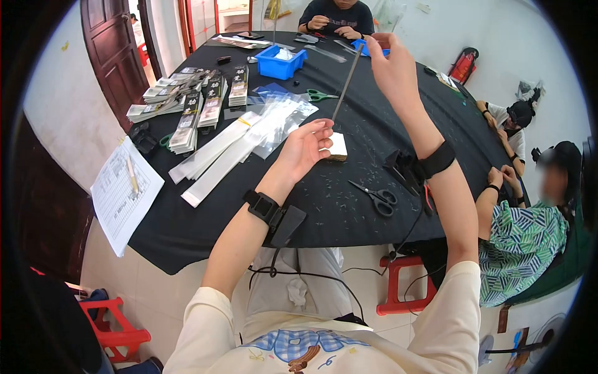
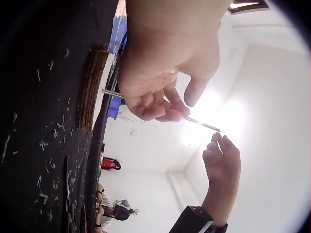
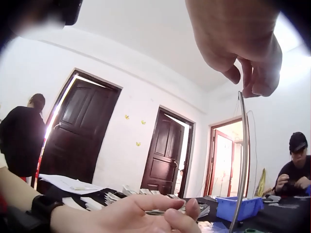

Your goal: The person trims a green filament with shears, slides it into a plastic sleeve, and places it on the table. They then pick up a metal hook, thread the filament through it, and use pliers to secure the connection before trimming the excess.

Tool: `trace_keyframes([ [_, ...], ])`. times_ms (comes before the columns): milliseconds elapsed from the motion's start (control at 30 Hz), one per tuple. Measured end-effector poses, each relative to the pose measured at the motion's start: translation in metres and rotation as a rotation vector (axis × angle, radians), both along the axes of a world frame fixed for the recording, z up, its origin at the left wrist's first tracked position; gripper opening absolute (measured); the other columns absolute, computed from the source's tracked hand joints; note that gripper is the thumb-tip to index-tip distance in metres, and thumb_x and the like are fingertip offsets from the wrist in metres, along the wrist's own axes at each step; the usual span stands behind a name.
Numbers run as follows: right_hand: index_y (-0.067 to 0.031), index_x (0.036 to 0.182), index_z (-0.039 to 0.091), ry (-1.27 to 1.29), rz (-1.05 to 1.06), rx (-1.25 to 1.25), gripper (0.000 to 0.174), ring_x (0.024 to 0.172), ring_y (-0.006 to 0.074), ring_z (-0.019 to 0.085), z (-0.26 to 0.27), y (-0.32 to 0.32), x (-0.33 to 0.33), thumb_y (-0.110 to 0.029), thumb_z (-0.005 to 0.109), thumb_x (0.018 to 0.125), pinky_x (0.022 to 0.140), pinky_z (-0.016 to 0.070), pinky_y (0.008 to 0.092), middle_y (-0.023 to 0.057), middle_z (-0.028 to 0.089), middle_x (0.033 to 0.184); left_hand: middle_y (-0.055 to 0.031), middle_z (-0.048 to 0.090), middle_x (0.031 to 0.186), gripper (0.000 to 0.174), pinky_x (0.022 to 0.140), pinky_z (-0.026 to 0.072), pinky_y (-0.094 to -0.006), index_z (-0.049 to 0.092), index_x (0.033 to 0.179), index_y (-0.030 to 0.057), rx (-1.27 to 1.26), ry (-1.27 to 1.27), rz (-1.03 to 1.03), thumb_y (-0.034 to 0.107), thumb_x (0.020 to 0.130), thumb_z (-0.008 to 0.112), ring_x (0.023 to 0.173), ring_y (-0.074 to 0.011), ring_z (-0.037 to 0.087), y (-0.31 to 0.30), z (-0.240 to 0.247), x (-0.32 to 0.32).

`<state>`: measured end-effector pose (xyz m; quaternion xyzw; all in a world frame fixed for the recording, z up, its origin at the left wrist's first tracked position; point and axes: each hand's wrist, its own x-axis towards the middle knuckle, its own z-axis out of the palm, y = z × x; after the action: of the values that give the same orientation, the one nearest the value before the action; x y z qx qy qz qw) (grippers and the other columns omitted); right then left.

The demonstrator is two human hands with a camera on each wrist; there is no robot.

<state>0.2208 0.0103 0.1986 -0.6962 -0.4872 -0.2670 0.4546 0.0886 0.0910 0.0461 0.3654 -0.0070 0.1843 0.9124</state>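
Gap seems open between white block [image 1: 338, 147] and black scissors [image 1: 381, 201].

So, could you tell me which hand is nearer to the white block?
Left: the left hand is just above the white block, while the right hand is raised much higher, at the rod's upper end.

Looks like a small hand-work or packing workshop to me. Under the grip on the metal rod [image 1: 347, 84] there's a big black-covered table [image 1: 299, 240] with scissors [image 1: 381, 201] and green clippings [image 1: 339, 202]. Packaged bundles [image 1: 187, 124] and a blue bin [image 1: 280, 65] sit left of the grip, and people [image 1: 339, 22] are busy with their hands beyond it and to the right.
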Motion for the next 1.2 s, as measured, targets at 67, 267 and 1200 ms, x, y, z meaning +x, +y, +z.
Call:
trace_keyframes([
  [67,0.0014,0.096,0.056,-0.113,0.031,0.231,0.022,0.075,0.0297,0.059,0.001,-0.001,-0.014,-0.014,0.056,0.080,0.070,0.0469,0.0363,0.0144,0.058,0.082,-0.0011,0.055,0.081,0.022,0.064,0.0389,-0.0254,0.052,0.097,0.0061,0.006,-0.007,-0.021,0.023,0.083,0.054,0.071,-0.0118,0.050,0.001,-0.001,0.001],
  [267,-0.0009,0.086,0.059,-0.485,0.312,0.006,0.012,0.068,0.0256,0.055,-0.011,0.019,-0.073,-0.010,0.057,0.078,0.064,0.0439,0.0337,0.0120,0.059,0.077,0.0016,0.054,0.078,0.023,0.063,0.0388,-0.0250,0.053,0.101,0.0069,-0.024,-0.034,-0.024,0.022,0.084,0.051,0.071,-0.0096,0.052,0.003,-0.009,0.006],
  [1200,-0.0013,0.069,0.064,-0.668,0.595,-0.972,0.004,0.070,0.0273,0.065,-0.144,0.075,-0.200,-0.003,0.062,0.066,0.057,0.0529,0.0331,0.0131,0.064,0.073,-0.0010,0.055,0.079,0.027,0.063,0.0380,-0.0268,0.051,0.100,0.0059,-0.013,-0.074,-0.063,0.026,0.082,0.051,0.073,-0.0133,0.051,0.006,-0.011,0.007],
])
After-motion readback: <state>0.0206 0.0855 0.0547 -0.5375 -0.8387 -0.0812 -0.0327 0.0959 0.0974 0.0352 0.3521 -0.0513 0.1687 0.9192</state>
